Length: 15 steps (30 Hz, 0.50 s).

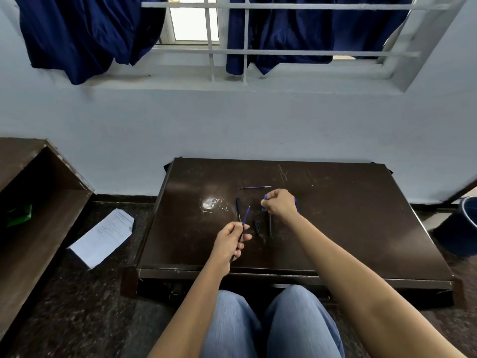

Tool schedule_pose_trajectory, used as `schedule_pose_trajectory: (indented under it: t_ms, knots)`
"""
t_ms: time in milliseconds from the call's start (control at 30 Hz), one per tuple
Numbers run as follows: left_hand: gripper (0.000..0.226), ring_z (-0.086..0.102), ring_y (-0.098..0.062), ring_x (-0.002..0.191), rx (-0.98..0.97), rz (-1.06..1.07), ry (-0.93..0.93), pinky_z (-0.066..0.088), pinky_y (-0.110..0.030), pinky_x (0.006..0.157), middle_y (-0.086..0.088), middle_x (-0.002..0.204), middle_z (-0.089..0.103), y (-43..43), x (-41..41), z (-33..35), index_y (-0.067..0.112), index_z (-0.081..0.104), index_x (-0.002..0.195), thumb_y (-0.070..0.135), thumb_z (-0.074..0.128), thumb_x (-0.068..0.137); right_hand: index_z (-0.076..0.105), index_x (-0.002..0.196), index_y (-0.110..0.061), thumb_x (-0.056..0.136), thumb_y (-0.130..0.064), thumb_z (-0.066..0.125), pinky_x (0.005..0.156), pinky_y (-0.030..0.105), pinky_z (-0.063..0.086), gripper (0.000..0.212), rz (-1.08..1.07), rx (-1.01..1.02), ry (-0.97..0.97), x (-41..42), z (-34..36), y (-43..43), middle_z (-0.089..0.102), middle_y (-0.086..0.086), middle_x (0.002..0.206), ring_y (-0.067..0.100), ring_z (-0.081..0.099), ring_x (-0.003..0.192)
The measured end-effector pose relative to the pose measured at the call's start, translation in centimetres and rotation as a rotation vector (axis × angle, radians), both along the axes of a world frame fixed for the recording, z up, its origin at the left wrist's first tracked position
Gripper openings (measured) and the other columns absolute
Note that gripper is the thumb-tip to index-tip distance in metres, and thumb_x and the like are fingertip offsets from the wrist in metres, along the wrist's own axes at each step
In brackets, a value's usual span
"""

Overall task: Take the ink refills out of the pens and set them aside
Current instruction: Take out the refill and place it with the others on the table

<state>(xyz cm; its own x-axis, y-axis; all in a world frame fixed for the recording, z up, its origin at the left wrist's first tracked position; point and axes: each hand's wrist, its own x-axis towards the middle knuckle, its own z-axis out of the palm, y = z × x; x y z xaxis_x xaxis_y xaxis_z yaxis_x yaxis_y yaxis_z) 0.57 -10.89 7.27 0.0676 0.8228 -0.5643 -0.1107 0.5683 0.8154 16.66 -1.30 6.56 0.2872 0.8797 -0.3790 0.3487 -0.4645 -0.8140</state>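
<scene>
left hand point(230, 241) grip closed on pen barrel point(238, 241), refill point(246, 215) sticking out. right hand point(280, 204) fisted on blue piece point(265, 197). one refill point(254, 187) already aside on bench point(335, 228). next: pull refill free, lay beside it.

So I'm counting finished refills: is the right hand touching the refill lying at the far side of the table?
Apart. The head view shows dark bare table between the right hand and the refill lying beyond it.
</scene>
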Motion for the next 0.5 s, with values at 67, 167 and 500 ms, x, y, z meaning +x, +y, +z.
schedule_pose_trajectory:
  t_ms: [67, 167, 500]
  knots:
    - [0.021, 0.041, -0.003, 0.047, -0.023, 0.004, -0.001, 0.028, -0.014, 0.038, -0.001, 0.073, 0.062, 0.4, -0.1, -0.6, 0.012, 0.064, 0.103, 0.023, 0.046, 0.100, 0.068, 0.091, -0.008, 0.078, -0.009, 0.073, 0.083, 0.034, 0.056, 0.014, 0.123, -0.017, -0.206, 0.0, -1.8, 0.3, 0.070, 0.011, 0.100, 0.024, 0.069, 0.089]
    - [0.021, 0.042, -0.003, 0.048, -0.032, 0.012, -0.009, 0.030, -0.013, 0.038, -0.001, 0.075, 0.063, 0.8, -0.2, -1.5, 0.013, 0.065, 0.103, 0.023, 0.047, 0.100, 0.067, 0.098, -0.008, 0.081, -0.007, 0.066, 0.086, 0.041, 0.056, 0.017, 0.293, -0.078, -0.380, -0.5, -3.7, 0.5, 0.068, 0.013, 0.105, 0.030, 0.067, 0.095]
    - [0.026, 0.043, -0.003, 0.052, -0.042, -0.007, 0.042, 0.032, -0.015, 0.045, 0.002, 0.076, 0.061, 2.9, 0.2, -3.0, 0.017, 0.065, 0.107, 0.028, 0.042, 0.102, 0.061, 0.112, -0.003, 0.088, -0.005, 0.058, 0.088, 0.044, 0.055, 0.025, 0.464, -0.178, -0.586, -1.8, -6.2, 1.4, 0.064, 0.017, 0.110, 0.035, 0.064, 0.103]
